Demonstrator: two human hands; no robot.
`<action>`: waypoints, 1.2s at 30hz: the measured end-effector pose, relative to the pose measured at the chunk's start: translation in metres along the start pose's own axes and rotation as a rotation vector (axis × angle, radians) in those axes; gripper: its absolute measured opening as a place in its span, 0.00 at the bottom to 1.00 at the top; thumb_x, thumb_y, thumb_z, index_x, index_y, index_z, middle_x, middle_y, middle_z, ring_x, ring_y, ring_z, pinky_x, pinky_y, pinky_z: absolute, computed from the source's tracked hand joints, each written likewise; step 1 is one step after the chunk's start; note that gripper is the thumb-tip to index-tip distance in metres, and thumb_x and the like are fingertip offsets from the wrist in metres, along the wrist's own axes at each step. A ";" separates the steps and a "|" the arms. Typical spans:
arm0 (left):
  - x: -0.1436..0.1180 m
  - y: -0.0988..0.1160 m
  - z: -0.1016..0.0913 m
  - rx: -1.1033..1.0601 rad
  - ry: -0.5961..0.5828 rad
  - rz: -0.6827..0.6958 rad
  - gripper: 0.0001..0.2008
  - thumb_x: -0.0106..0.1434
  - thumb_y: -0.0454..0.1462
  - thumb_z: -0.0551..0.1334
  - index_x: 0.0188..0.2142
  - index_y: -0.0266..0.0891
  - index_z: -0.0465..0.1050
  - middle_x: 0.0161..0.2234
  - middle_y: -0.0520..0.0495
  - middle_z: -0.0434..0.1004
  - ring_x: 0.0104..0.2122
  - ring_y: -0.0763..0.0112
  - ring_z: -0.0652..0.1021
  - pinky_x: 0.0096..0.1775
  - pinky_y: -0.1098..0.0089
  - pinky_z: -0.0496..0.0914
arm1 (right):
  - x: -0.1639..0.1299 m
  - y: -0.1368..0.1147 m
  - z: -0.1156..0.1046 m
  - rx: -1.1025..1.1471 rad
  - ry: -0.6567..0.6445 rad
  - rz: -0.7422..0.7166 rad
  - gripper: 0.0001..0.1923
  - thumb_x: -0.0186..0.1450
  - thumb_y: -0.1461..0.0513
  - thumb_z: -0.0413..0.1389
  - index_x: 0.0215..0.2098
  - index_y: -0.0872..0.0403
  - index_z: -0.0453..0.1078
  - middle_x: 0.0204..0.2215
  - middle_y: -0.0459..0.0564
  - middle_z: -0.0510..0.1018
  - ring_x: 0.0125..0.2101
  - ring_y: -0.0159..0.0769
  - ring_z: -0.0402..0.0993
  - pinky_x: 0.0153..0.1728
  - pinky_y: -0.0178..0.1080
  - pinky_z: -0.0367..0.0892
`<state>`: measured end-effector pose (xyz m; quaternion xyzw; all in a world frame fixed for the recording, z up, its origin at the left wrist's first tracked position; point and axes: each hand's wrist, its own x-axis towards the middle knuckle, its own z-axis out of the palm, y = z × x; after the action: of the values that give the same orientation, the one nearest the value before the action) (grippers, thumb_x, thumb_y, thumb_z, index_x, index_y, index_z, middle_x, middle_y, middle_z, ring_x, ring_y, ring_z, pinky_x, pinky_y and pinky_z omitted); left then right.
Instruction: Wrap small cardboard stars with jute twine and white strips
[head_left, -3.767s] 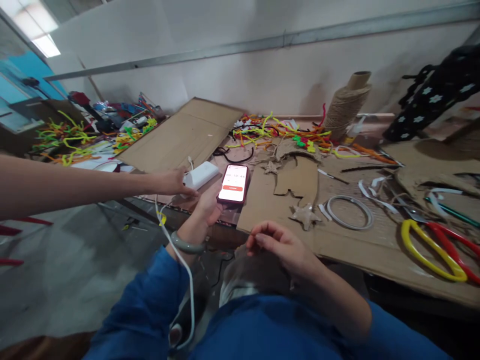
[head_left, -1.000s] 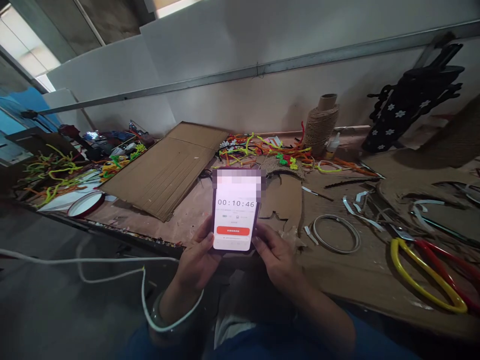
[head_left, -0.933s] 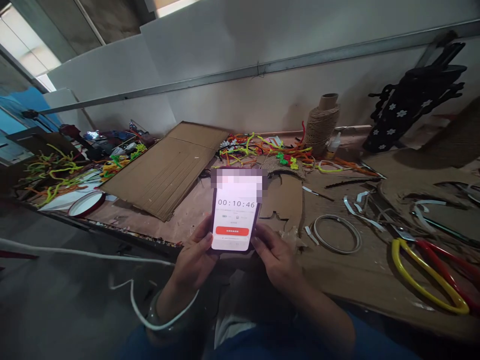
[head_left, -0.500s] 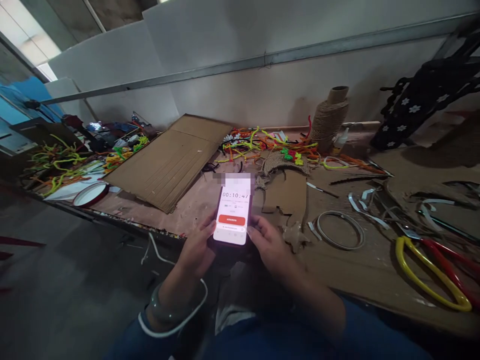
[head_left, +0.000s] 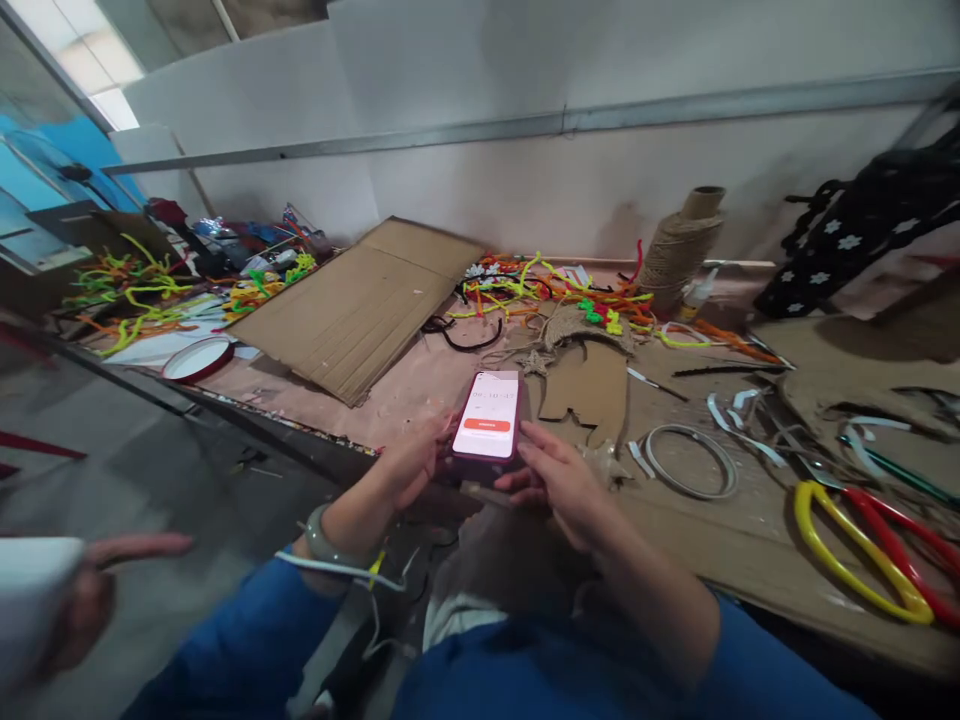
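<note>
A lit smartphone (head_left: 486,418) lies tilted over the table's front edge, its screen white with a red button and blurred timer digits. My left hand (head_left: 420,455) is closed on the phone's lower left edge. On the opposite lower edge, my right hand (head_left: 559,475) grips it, thumb along the side and fingers curled below. Just beyond the phone are a small rope-wrapped star (head_left: 536,362) and a cut piece of cardboard (head_left: 589,385). A second star (head_left: 606,463) sits beside my right hand, partly covered.
Another person's hand (head_left: 139,548) points in from the left. A large cardboard sheet (head_left: 367,300), colourful pipe cleaners (head_left: 536,285), a twine cone (head_left: 684,250), a pale ring (head_left: 694,462) and scissors with yellow and red handles (head_left: 862,550) lie on the table. A white cable loops near my left wrist.
The phone has tipped flatter and shifted slightly right in the view. Another person's pointing hand has come in at the left. The camera view has shifted a little.
</note>
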<state>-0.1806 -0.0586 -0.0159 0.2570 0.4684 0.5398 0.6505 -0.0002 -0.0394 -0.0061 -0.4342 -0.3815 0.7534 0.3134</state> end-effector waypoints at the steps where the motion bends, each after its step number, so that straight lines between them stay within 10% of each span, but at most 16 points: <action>1: -0.001 0.001 -0.002 0.054 0.003 -0.007 0.17 0.60 0.43 0.62 0.43 0.32 0.77 0.40 0.36 0.80 0.35 0.60 0.80 0.33 0.67 0.72 | -0.002 0.002 -0.001 0.009 -0.005 -0.004 0.16 0.64 0.61 0.53 0.50 0.52 0.67 0.40 0.52 0.79 0.24 0.27 0.76 0.18 0.27 0.68; 9: -0.015 -0.002 -0.007 0.199 0.185 0.144 0.25 0.55 0.45 0.66 0.51 0.41 0.71 0.49 0.40 0.77 0.51 0.56 0.74 0.51 0.58 0.66 | -0.016 0.026 -0.010 -0.101 -0.029 -0.176 0.26 0.59 0.55 0.57 0.54 0.51 0.64 0.56 0.57 0.69 0.32 0.34 0.78 0.19 0.31 0.67; 15: -0.024 -0.008 -0.016 0.317 0.324 0.320 0.38 0.47 0.51 0.69 0.55 0.35 0.67 0.58 0.36 0.67 0.58 0.55 0.67 0.58 0.59 0.59 | -0.025 0.026 -0.006 -0.435 -0.187 -0.362 0.12 0.64 0.61 0.50 0.46 0.50 0.63 0.59 0.54 0.64 0.25 0.25 0.74 0.23 0.33 0.65; 21: -0.061 0.008 -0.071 0.611 0.519 0.361 0.27 0.50 0.51 0.67 0.44 0.35 0.75 0.45 0.40 0.79 0.47 0.55 0.76 0.51 0.57 0.67 | -0.020 0.026 -0.008 -0.515 -0.214 -0.371 0.09 0.64 0.62 0.48 0.43 0.50 0.61 0.61 0.54 0.61 0.23 0.23 0.72 0.23 0.33 0.64; 26: -0.110 0.022 -0.116 0.259 0.865 0.591 0.11 0.53 0.44 0.67 0.34 0.41 0.76 0.32 0.52 0.82 0.38 0.67 0.79 0.46 0.61 0.72 | -0.019 0.024 -0.007 -0.562 -0.235 -0.422 0.11 0.65 0.61 0.48 0.46 0.50 0.61 0.56 0.55 0.67 0.24 0.25 0.72 0.25 0.34 0.66; 36: -0.141 -0.029 -0.185 0.489 1.376 0.745 0.16 0.48 0.49 0.65 0.25 0.40 0.63 0.17 0.58 0.70 0.19 0.74 0.73 0.22 0.72 0.70 | -0.023 0.029 -0.020 -0.474 -0.276 -0.432 0.08 0.63 0.60 0.51 0.42 0.48 0.62 0.64 0.52 0.57 0.25 0.24 0.73 0.24 0.33 0.68</action>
<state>-0.3284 -0.2315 -0.0731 0.1417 0.7511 0.6399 -0.0787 0.0232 -0.0671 -0.0274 -0.2981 -0.6677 0.6118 0.3016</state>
